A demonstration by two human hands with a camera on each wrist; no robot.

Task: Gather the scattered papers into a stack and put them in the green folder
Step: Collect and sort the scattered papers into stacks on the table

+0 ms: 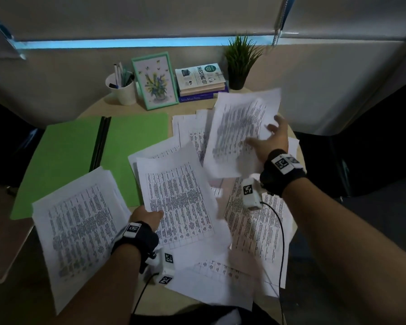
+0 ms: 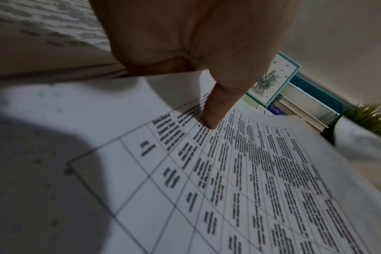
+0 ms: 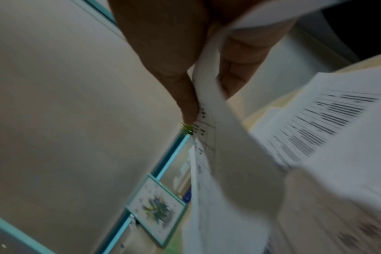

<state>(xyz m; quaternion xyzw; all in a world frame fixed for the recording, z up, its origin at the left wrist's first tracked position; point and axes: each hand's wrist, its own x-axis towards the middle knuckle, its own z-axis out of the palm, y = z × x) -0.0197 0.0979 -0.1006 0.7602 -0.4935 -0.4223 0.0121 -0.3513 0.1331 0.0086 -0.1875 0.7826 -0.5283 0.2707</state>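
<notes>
Nearest me, at six o'clock, loose papers overlap on the round table; my left hand reaches forward low at about seven o'clock, thumb pressed on top of a printed sheet and fingers curled beneath, pinching its near edge and tilting it up; my right hand stretches out toward two o'clock, wrist raised, thumb and fingers nipping the edge of another sheet lifted clear of the pile; more pages lie at eight o'clock; green folder lies open flat at ten o'clock, beside the papers.
</notes>
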